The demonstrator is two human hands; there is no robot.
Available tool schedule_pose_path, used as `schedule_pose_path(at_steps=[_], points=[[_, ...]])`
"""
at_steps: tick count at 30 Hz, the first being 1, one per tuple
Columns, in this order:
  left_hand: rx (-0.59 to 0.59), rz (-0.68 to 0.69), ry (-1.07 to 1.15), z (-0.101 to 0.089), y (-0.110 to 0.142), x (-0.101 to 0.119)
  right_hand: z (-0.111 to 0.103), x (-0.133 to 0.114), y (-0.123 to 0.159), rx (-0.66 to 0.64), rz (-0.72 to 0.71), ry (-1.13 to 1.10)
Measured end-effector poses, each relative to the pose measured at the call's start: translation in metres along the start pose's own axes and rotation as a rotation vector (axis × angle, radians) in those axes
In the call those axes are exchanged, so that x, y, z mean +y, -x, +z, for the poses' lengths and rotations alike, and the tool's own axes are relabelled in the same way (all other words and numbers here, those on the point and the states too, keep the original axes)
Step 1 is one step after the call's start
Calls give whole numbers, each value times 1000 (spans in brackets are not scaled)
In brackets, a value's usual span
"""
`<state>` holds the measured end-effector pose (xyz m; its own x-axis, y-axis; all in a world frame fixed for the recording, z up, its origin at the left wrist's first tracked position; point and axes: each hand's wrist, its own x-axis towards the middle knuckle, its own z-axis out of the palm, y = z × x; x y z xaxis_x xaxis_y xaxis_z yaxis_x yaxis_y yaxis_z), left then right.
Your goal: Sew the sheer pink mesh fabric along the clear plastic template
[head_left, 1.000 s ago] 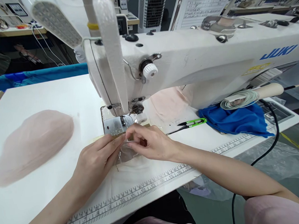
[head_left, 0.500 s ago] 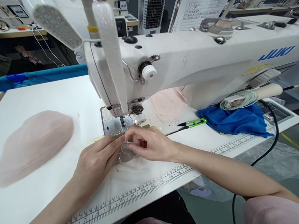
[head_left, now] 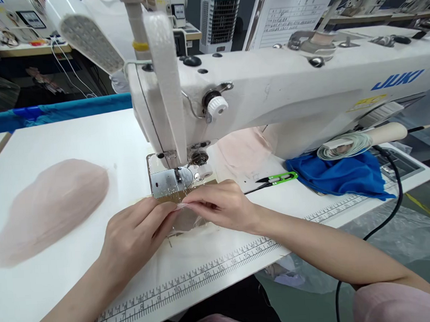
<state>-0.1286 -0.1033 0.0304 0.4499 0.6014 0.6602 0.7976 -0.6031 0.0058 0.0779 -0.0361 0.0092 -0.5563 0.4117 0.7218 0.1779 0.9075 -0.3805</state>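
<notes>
In front of the sewing machine's needle plate (head_left: 161,183), both hands pinch a small piece of thin, sheer fabric (head_left: 182,206). My left hand (head_left: 139,231) is closed on its left end, thumb and fingers together. My right hand (head_left: 225,206) grips the other end between thumb and index finger, the fingertips nearly meeting the left ones. The presser foot (head_left: 178,175) stands just behind the fingertips. Below the hands, a clear plastic sheet lies over a brownish patch of the table. The fabric's edges are partly hidden by the fingers.
A pale pink fabric piece (head_left: 53,207) lies on the left of the table; another (head_left: 241,149) lies beneath the machine arm (head_left: 275,79). Green thread snips (head_left: 279,178) and a blue cloth (head_left: 339,173) are to the right. A printed ruler (head_left: 179,289) follows the front edge.
My right hand's fingers have straightened from a curled pinch and lie closer in line with the left fingertips. The fabric between them looks drawn flatter. The view has shifted slightly.
</notes>
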Motion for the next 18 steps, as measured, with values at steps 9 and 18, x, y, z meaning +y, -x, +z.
schedule_pose_path(at_steps=[9, 18], points=[[-84, -264, 334, 0, -2, 10, -12, -5, -5, 79, -441, 322], [-670, -826, 913, -4, -8, 20, -44, -12, -27, -651, 638, -637]])
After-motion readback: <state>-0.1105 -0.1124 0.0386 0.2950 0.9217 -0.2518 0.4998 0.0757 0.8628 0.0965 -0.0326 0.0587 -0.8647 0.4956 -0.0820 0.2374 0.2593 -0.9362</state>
